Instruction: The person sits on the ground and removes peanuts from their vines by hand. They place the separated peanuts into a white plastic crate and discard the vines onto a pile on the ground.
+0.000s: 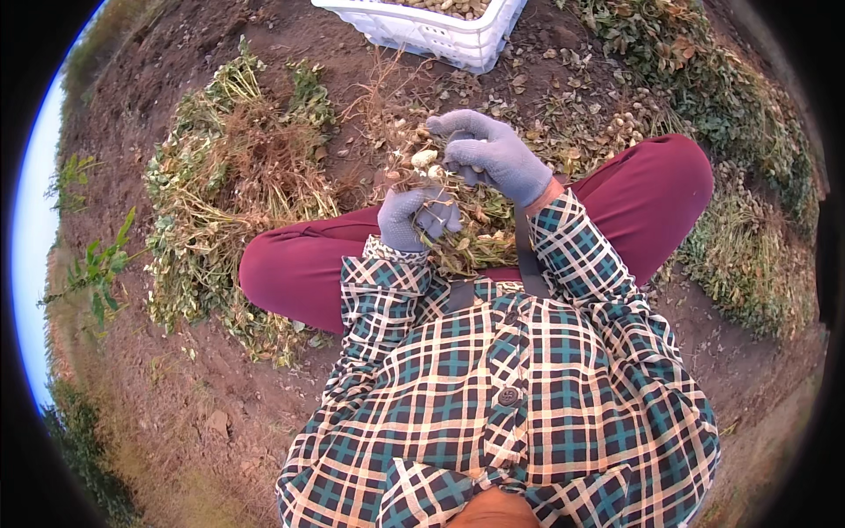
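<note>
My left hand, in a grey knit glove, is closed around the stems of a dried peanut plant above my lap. Pale peanut pods and thin roots stick up out of that grip, between the two hands. Just right of the pods is my right hand, gloved the same way, with its fingers curled and the index finger reaching towards the roots. Whether a pod sits inside those curled fingers is hidden. The plant's leafy end hangs over my crossed legs.
A white plastic crate holding peanuts stands ahead on the soil. To the left lies a heap of peanut plants. More plants with pods line the right side. Fallen leaves litter the ground.
</note>
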A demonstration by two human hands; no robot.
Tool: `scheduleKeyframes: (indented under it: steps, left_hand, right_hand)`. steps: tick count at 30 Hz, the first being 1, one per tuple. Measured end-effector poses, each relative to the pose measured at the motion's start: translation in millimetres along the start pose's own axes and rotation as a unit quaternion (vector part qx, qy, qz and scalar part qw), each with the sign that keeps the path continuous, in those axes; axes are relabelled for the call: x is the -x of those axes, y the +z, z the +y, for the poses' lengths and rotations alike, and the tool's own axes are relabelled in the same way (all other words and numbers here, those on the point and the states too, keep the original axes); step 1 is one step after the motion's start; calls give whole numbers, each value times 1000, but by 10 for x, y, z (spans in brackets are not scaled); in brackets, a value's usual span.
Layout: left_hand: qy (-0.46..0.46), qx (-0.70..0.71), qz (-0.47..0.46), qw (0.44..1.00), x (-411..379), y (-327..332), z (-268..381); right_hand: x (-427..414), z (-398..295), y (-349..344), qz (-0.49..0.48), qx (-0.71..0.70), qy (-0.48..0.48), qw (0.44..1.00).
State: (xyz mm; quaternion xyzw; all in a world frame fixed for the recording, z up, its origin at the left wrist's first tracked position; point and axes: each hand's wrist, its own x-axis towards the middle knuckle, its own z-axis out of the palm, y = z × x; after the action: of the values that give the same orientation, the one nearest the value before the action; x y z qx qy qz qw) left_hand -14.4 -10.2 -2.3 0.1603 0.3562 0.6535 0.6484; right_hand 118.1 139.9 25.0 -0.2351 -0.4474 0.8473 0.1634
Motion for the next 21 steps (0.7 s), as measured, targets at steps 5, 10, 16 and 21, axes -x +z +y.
scheduleKeyframes:
  steps: [5, 10, 16, 21]
  left_hand:
    - [-37, -23, 40, 998, -27, 3, -33]
    - [-6, -18, 203, 979, -42, 113, 42]
    - [197, 172, 172, 950, 39, -38, 390]
    - [266, -53, 209, 940, 69, -129, 306]
  right_hand:
    - [39, -184, 25, -104, 181, 3, 978]
    - [-24, 70, 41, -13, 327, -139, 935]
    - [47, 178, -227, 179, 406, -152, 883]
    - [-783, -924, -36, 158, 489, -355, 781]
